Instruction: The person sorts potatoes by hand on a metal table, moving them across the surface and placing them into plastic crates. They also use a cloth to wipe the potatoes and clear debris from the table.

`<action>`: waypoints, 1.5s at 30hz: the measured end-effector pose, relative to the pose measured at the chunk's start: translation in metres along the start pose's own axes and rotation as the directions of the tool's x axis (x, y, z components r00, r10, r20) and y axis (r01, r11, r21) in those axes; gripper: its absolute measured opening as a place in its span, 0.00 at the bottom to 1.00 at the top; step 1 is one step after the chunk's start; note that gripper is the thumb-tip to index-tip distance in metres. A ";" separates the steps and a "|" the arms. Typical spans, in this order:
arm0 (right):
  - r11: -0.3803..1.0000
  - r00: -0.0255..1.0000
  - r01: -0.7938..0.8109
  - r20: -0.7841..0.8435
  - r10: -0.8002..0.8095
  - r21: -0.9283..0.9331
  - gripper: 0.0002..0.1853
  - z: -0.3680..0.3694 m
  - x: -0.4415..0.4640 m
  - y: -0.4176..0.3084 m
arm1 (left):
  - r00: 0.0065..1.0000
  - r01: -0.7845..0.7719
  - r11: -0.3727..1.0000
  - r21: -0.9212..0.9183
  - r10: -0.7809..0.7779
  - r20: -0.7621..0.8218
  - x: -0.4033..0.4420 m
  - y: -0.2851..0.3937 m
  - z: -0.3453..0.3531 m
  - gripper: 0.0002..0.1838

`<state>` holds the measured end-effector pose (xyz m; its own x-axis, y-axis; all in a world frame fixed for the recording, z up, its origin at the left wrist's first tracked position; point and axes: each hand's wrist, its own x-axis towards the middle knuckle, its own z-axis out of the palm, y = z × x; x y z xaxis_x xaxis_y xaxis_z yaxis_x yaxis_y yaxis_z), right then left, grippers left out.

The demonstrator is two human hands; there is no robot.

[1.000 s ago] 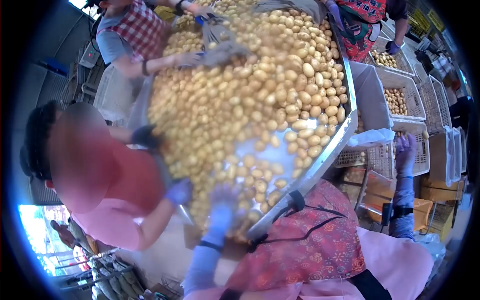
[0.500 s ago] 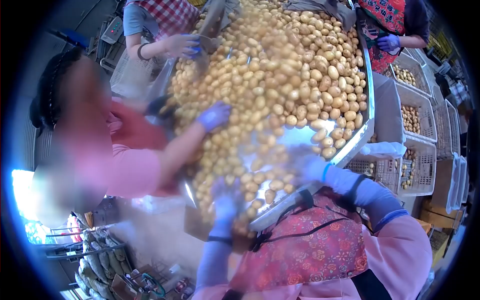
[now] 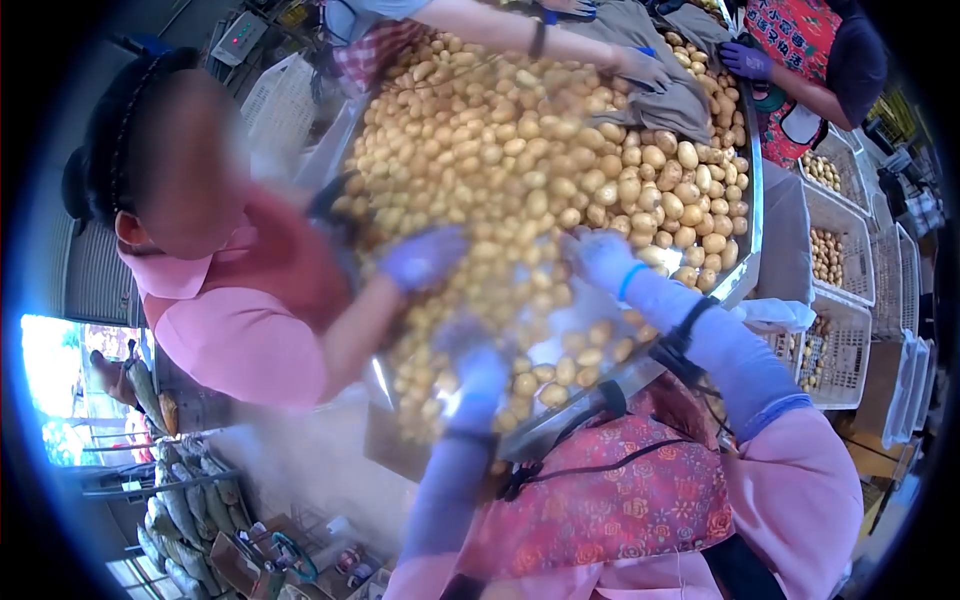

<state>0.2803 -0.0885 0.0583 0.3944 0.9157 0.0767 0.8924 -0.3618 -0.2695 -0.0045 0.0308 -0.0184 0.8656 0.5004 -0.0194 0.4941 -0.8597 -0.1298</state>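
A thick layer of potatoes covers a metal sorting table. My left hand, in a bluish glove, is over the potatoes near the table's front end; its fingers are smeared by motion. Farther forward and to the right, my right hand reaches against the edge of the pile, fingers stretched out over the potatoes and slightly blurred. Between my hands, bare patches of the shiny table surface show among loose potatoes.
At left, a co-worker in pink has a purple-gloved hand on the potatoes. Another person's hand touches a grey cloth; a third person's glove is at the far right edge. White crates holding potatoes stand at right.
My right hand has moved forward from the front edge to the pile, and my left hand slightly forward and right. A co-worker's arm at the back now reaches across to the grey cloth.
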 end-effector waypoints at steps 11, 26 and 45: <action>0.952 0.960 -0.186 0.254 0.122 0.245 0.12 0.036 -0.060 0.028 | 0.941 -0.307 0.784 -0.540 0.334 -0.051 0.070 0.093 -0.073 0.27; 0.989 0.974 -0.086 0.217 0.057 0.124 0.20 0.016 -0.047 -0.012 | 0.963 -0.149 0.868 -0.474 0.237 0.130 0.153 0.072 -0.102 0.14; -0.276 0.892 -0.225 0.312 0.328 0.934 0.21 0.004 -0.101 -0.013 | 0.901 -0.406 0.634 -0.658 0.157 -0.405 0.114 0.093 -0.103 0.15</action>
<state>0.2280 -0.1755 0.0500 0.5760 0.7526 -0.3192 -0.5396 0.0566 -0.8400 0.1487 -0.0020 0.0692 0.8902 0.2743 0.3637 0.0155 -0.8161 0.5777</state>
